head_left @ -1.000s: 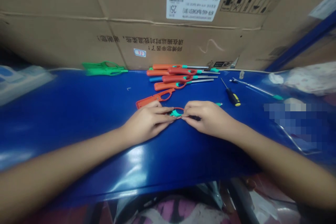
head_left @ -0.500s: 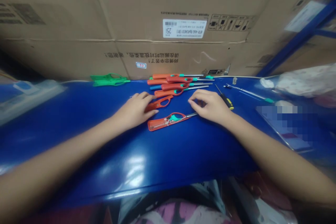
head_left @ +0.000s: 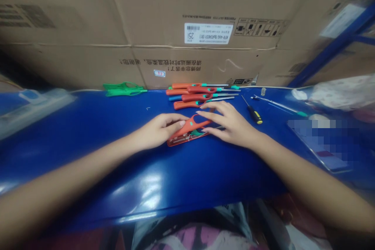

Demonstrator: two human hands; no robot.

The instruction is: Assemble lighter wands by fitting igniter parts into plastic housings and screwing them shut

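Observation:
My left hand (head_left: pixel 159 129) is closed on an orange lighter shell half (head_left: pixel 191 124), thumb on top, holding it tilted above a matching open half. That lower orange half (head_left: pixel 172 143) lies on the table with a teal part (head_left: pixel 197 132), a thin rod and wires inside, partly hidden by the upper shell. Over the front end of both pieces is my right hand (head_left: pixel 231 123), fingers spread apart and close to the shell; whether they touch it I cannot tell. Just behind, several red and orange long-nosed lighters (head_left: pixel 199 97) lie in a stack with metal barrels pointing right.
Right of the stack lies a black-and-yellow screwdriver (head_left: pixel 253 114), then a loose metal barrel (head_left: pixel 281 104) with a teal end. A phone-like flat device (head_left: pixel 316 148) sits at right. Green shell pieces (head_left: pixel 124 89) rest against the large cardboard box (head_left: pixel 146 19). A clear plastic container (head_left: pixel 43 105) stands left.
My left hand has brought the orange shell half forward and right, over the open half. My right hand has opened from a near pinch on the metal barrel, its fingers now spread.

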